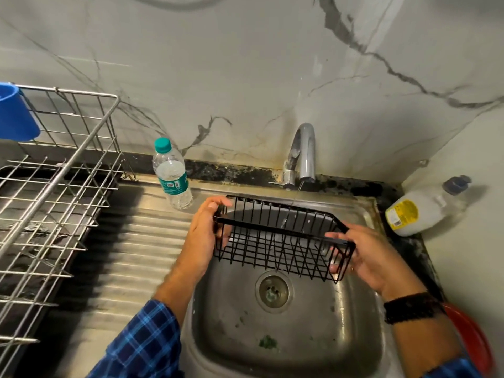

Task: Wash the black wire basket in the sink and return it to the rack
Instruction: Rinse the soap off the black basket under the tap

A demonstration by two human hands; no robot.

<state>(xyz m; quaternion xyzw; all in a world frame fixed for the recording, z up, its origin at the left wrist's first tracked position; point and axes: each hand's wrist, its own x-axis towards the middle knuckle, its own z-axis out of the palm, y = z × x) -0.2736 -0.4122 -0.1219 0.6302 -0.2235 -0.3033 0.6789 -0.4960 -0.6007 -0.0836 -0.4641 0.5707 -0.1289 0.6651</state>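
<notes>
- Over the stainless steel sink [300, 336], the rectangular black wire basket [272, 230] was held in the air under a thin water stream [296, 195] from the curved chrome faucet [305, 151].
- The left hand [203, 230] gripped the basket's left end, with fingers curled round the wires.
- The right hand [373, 255] gripped its right end.
- The silver wire dish rack [62, 186] stood at the left, well apart from the basket.
</notes>
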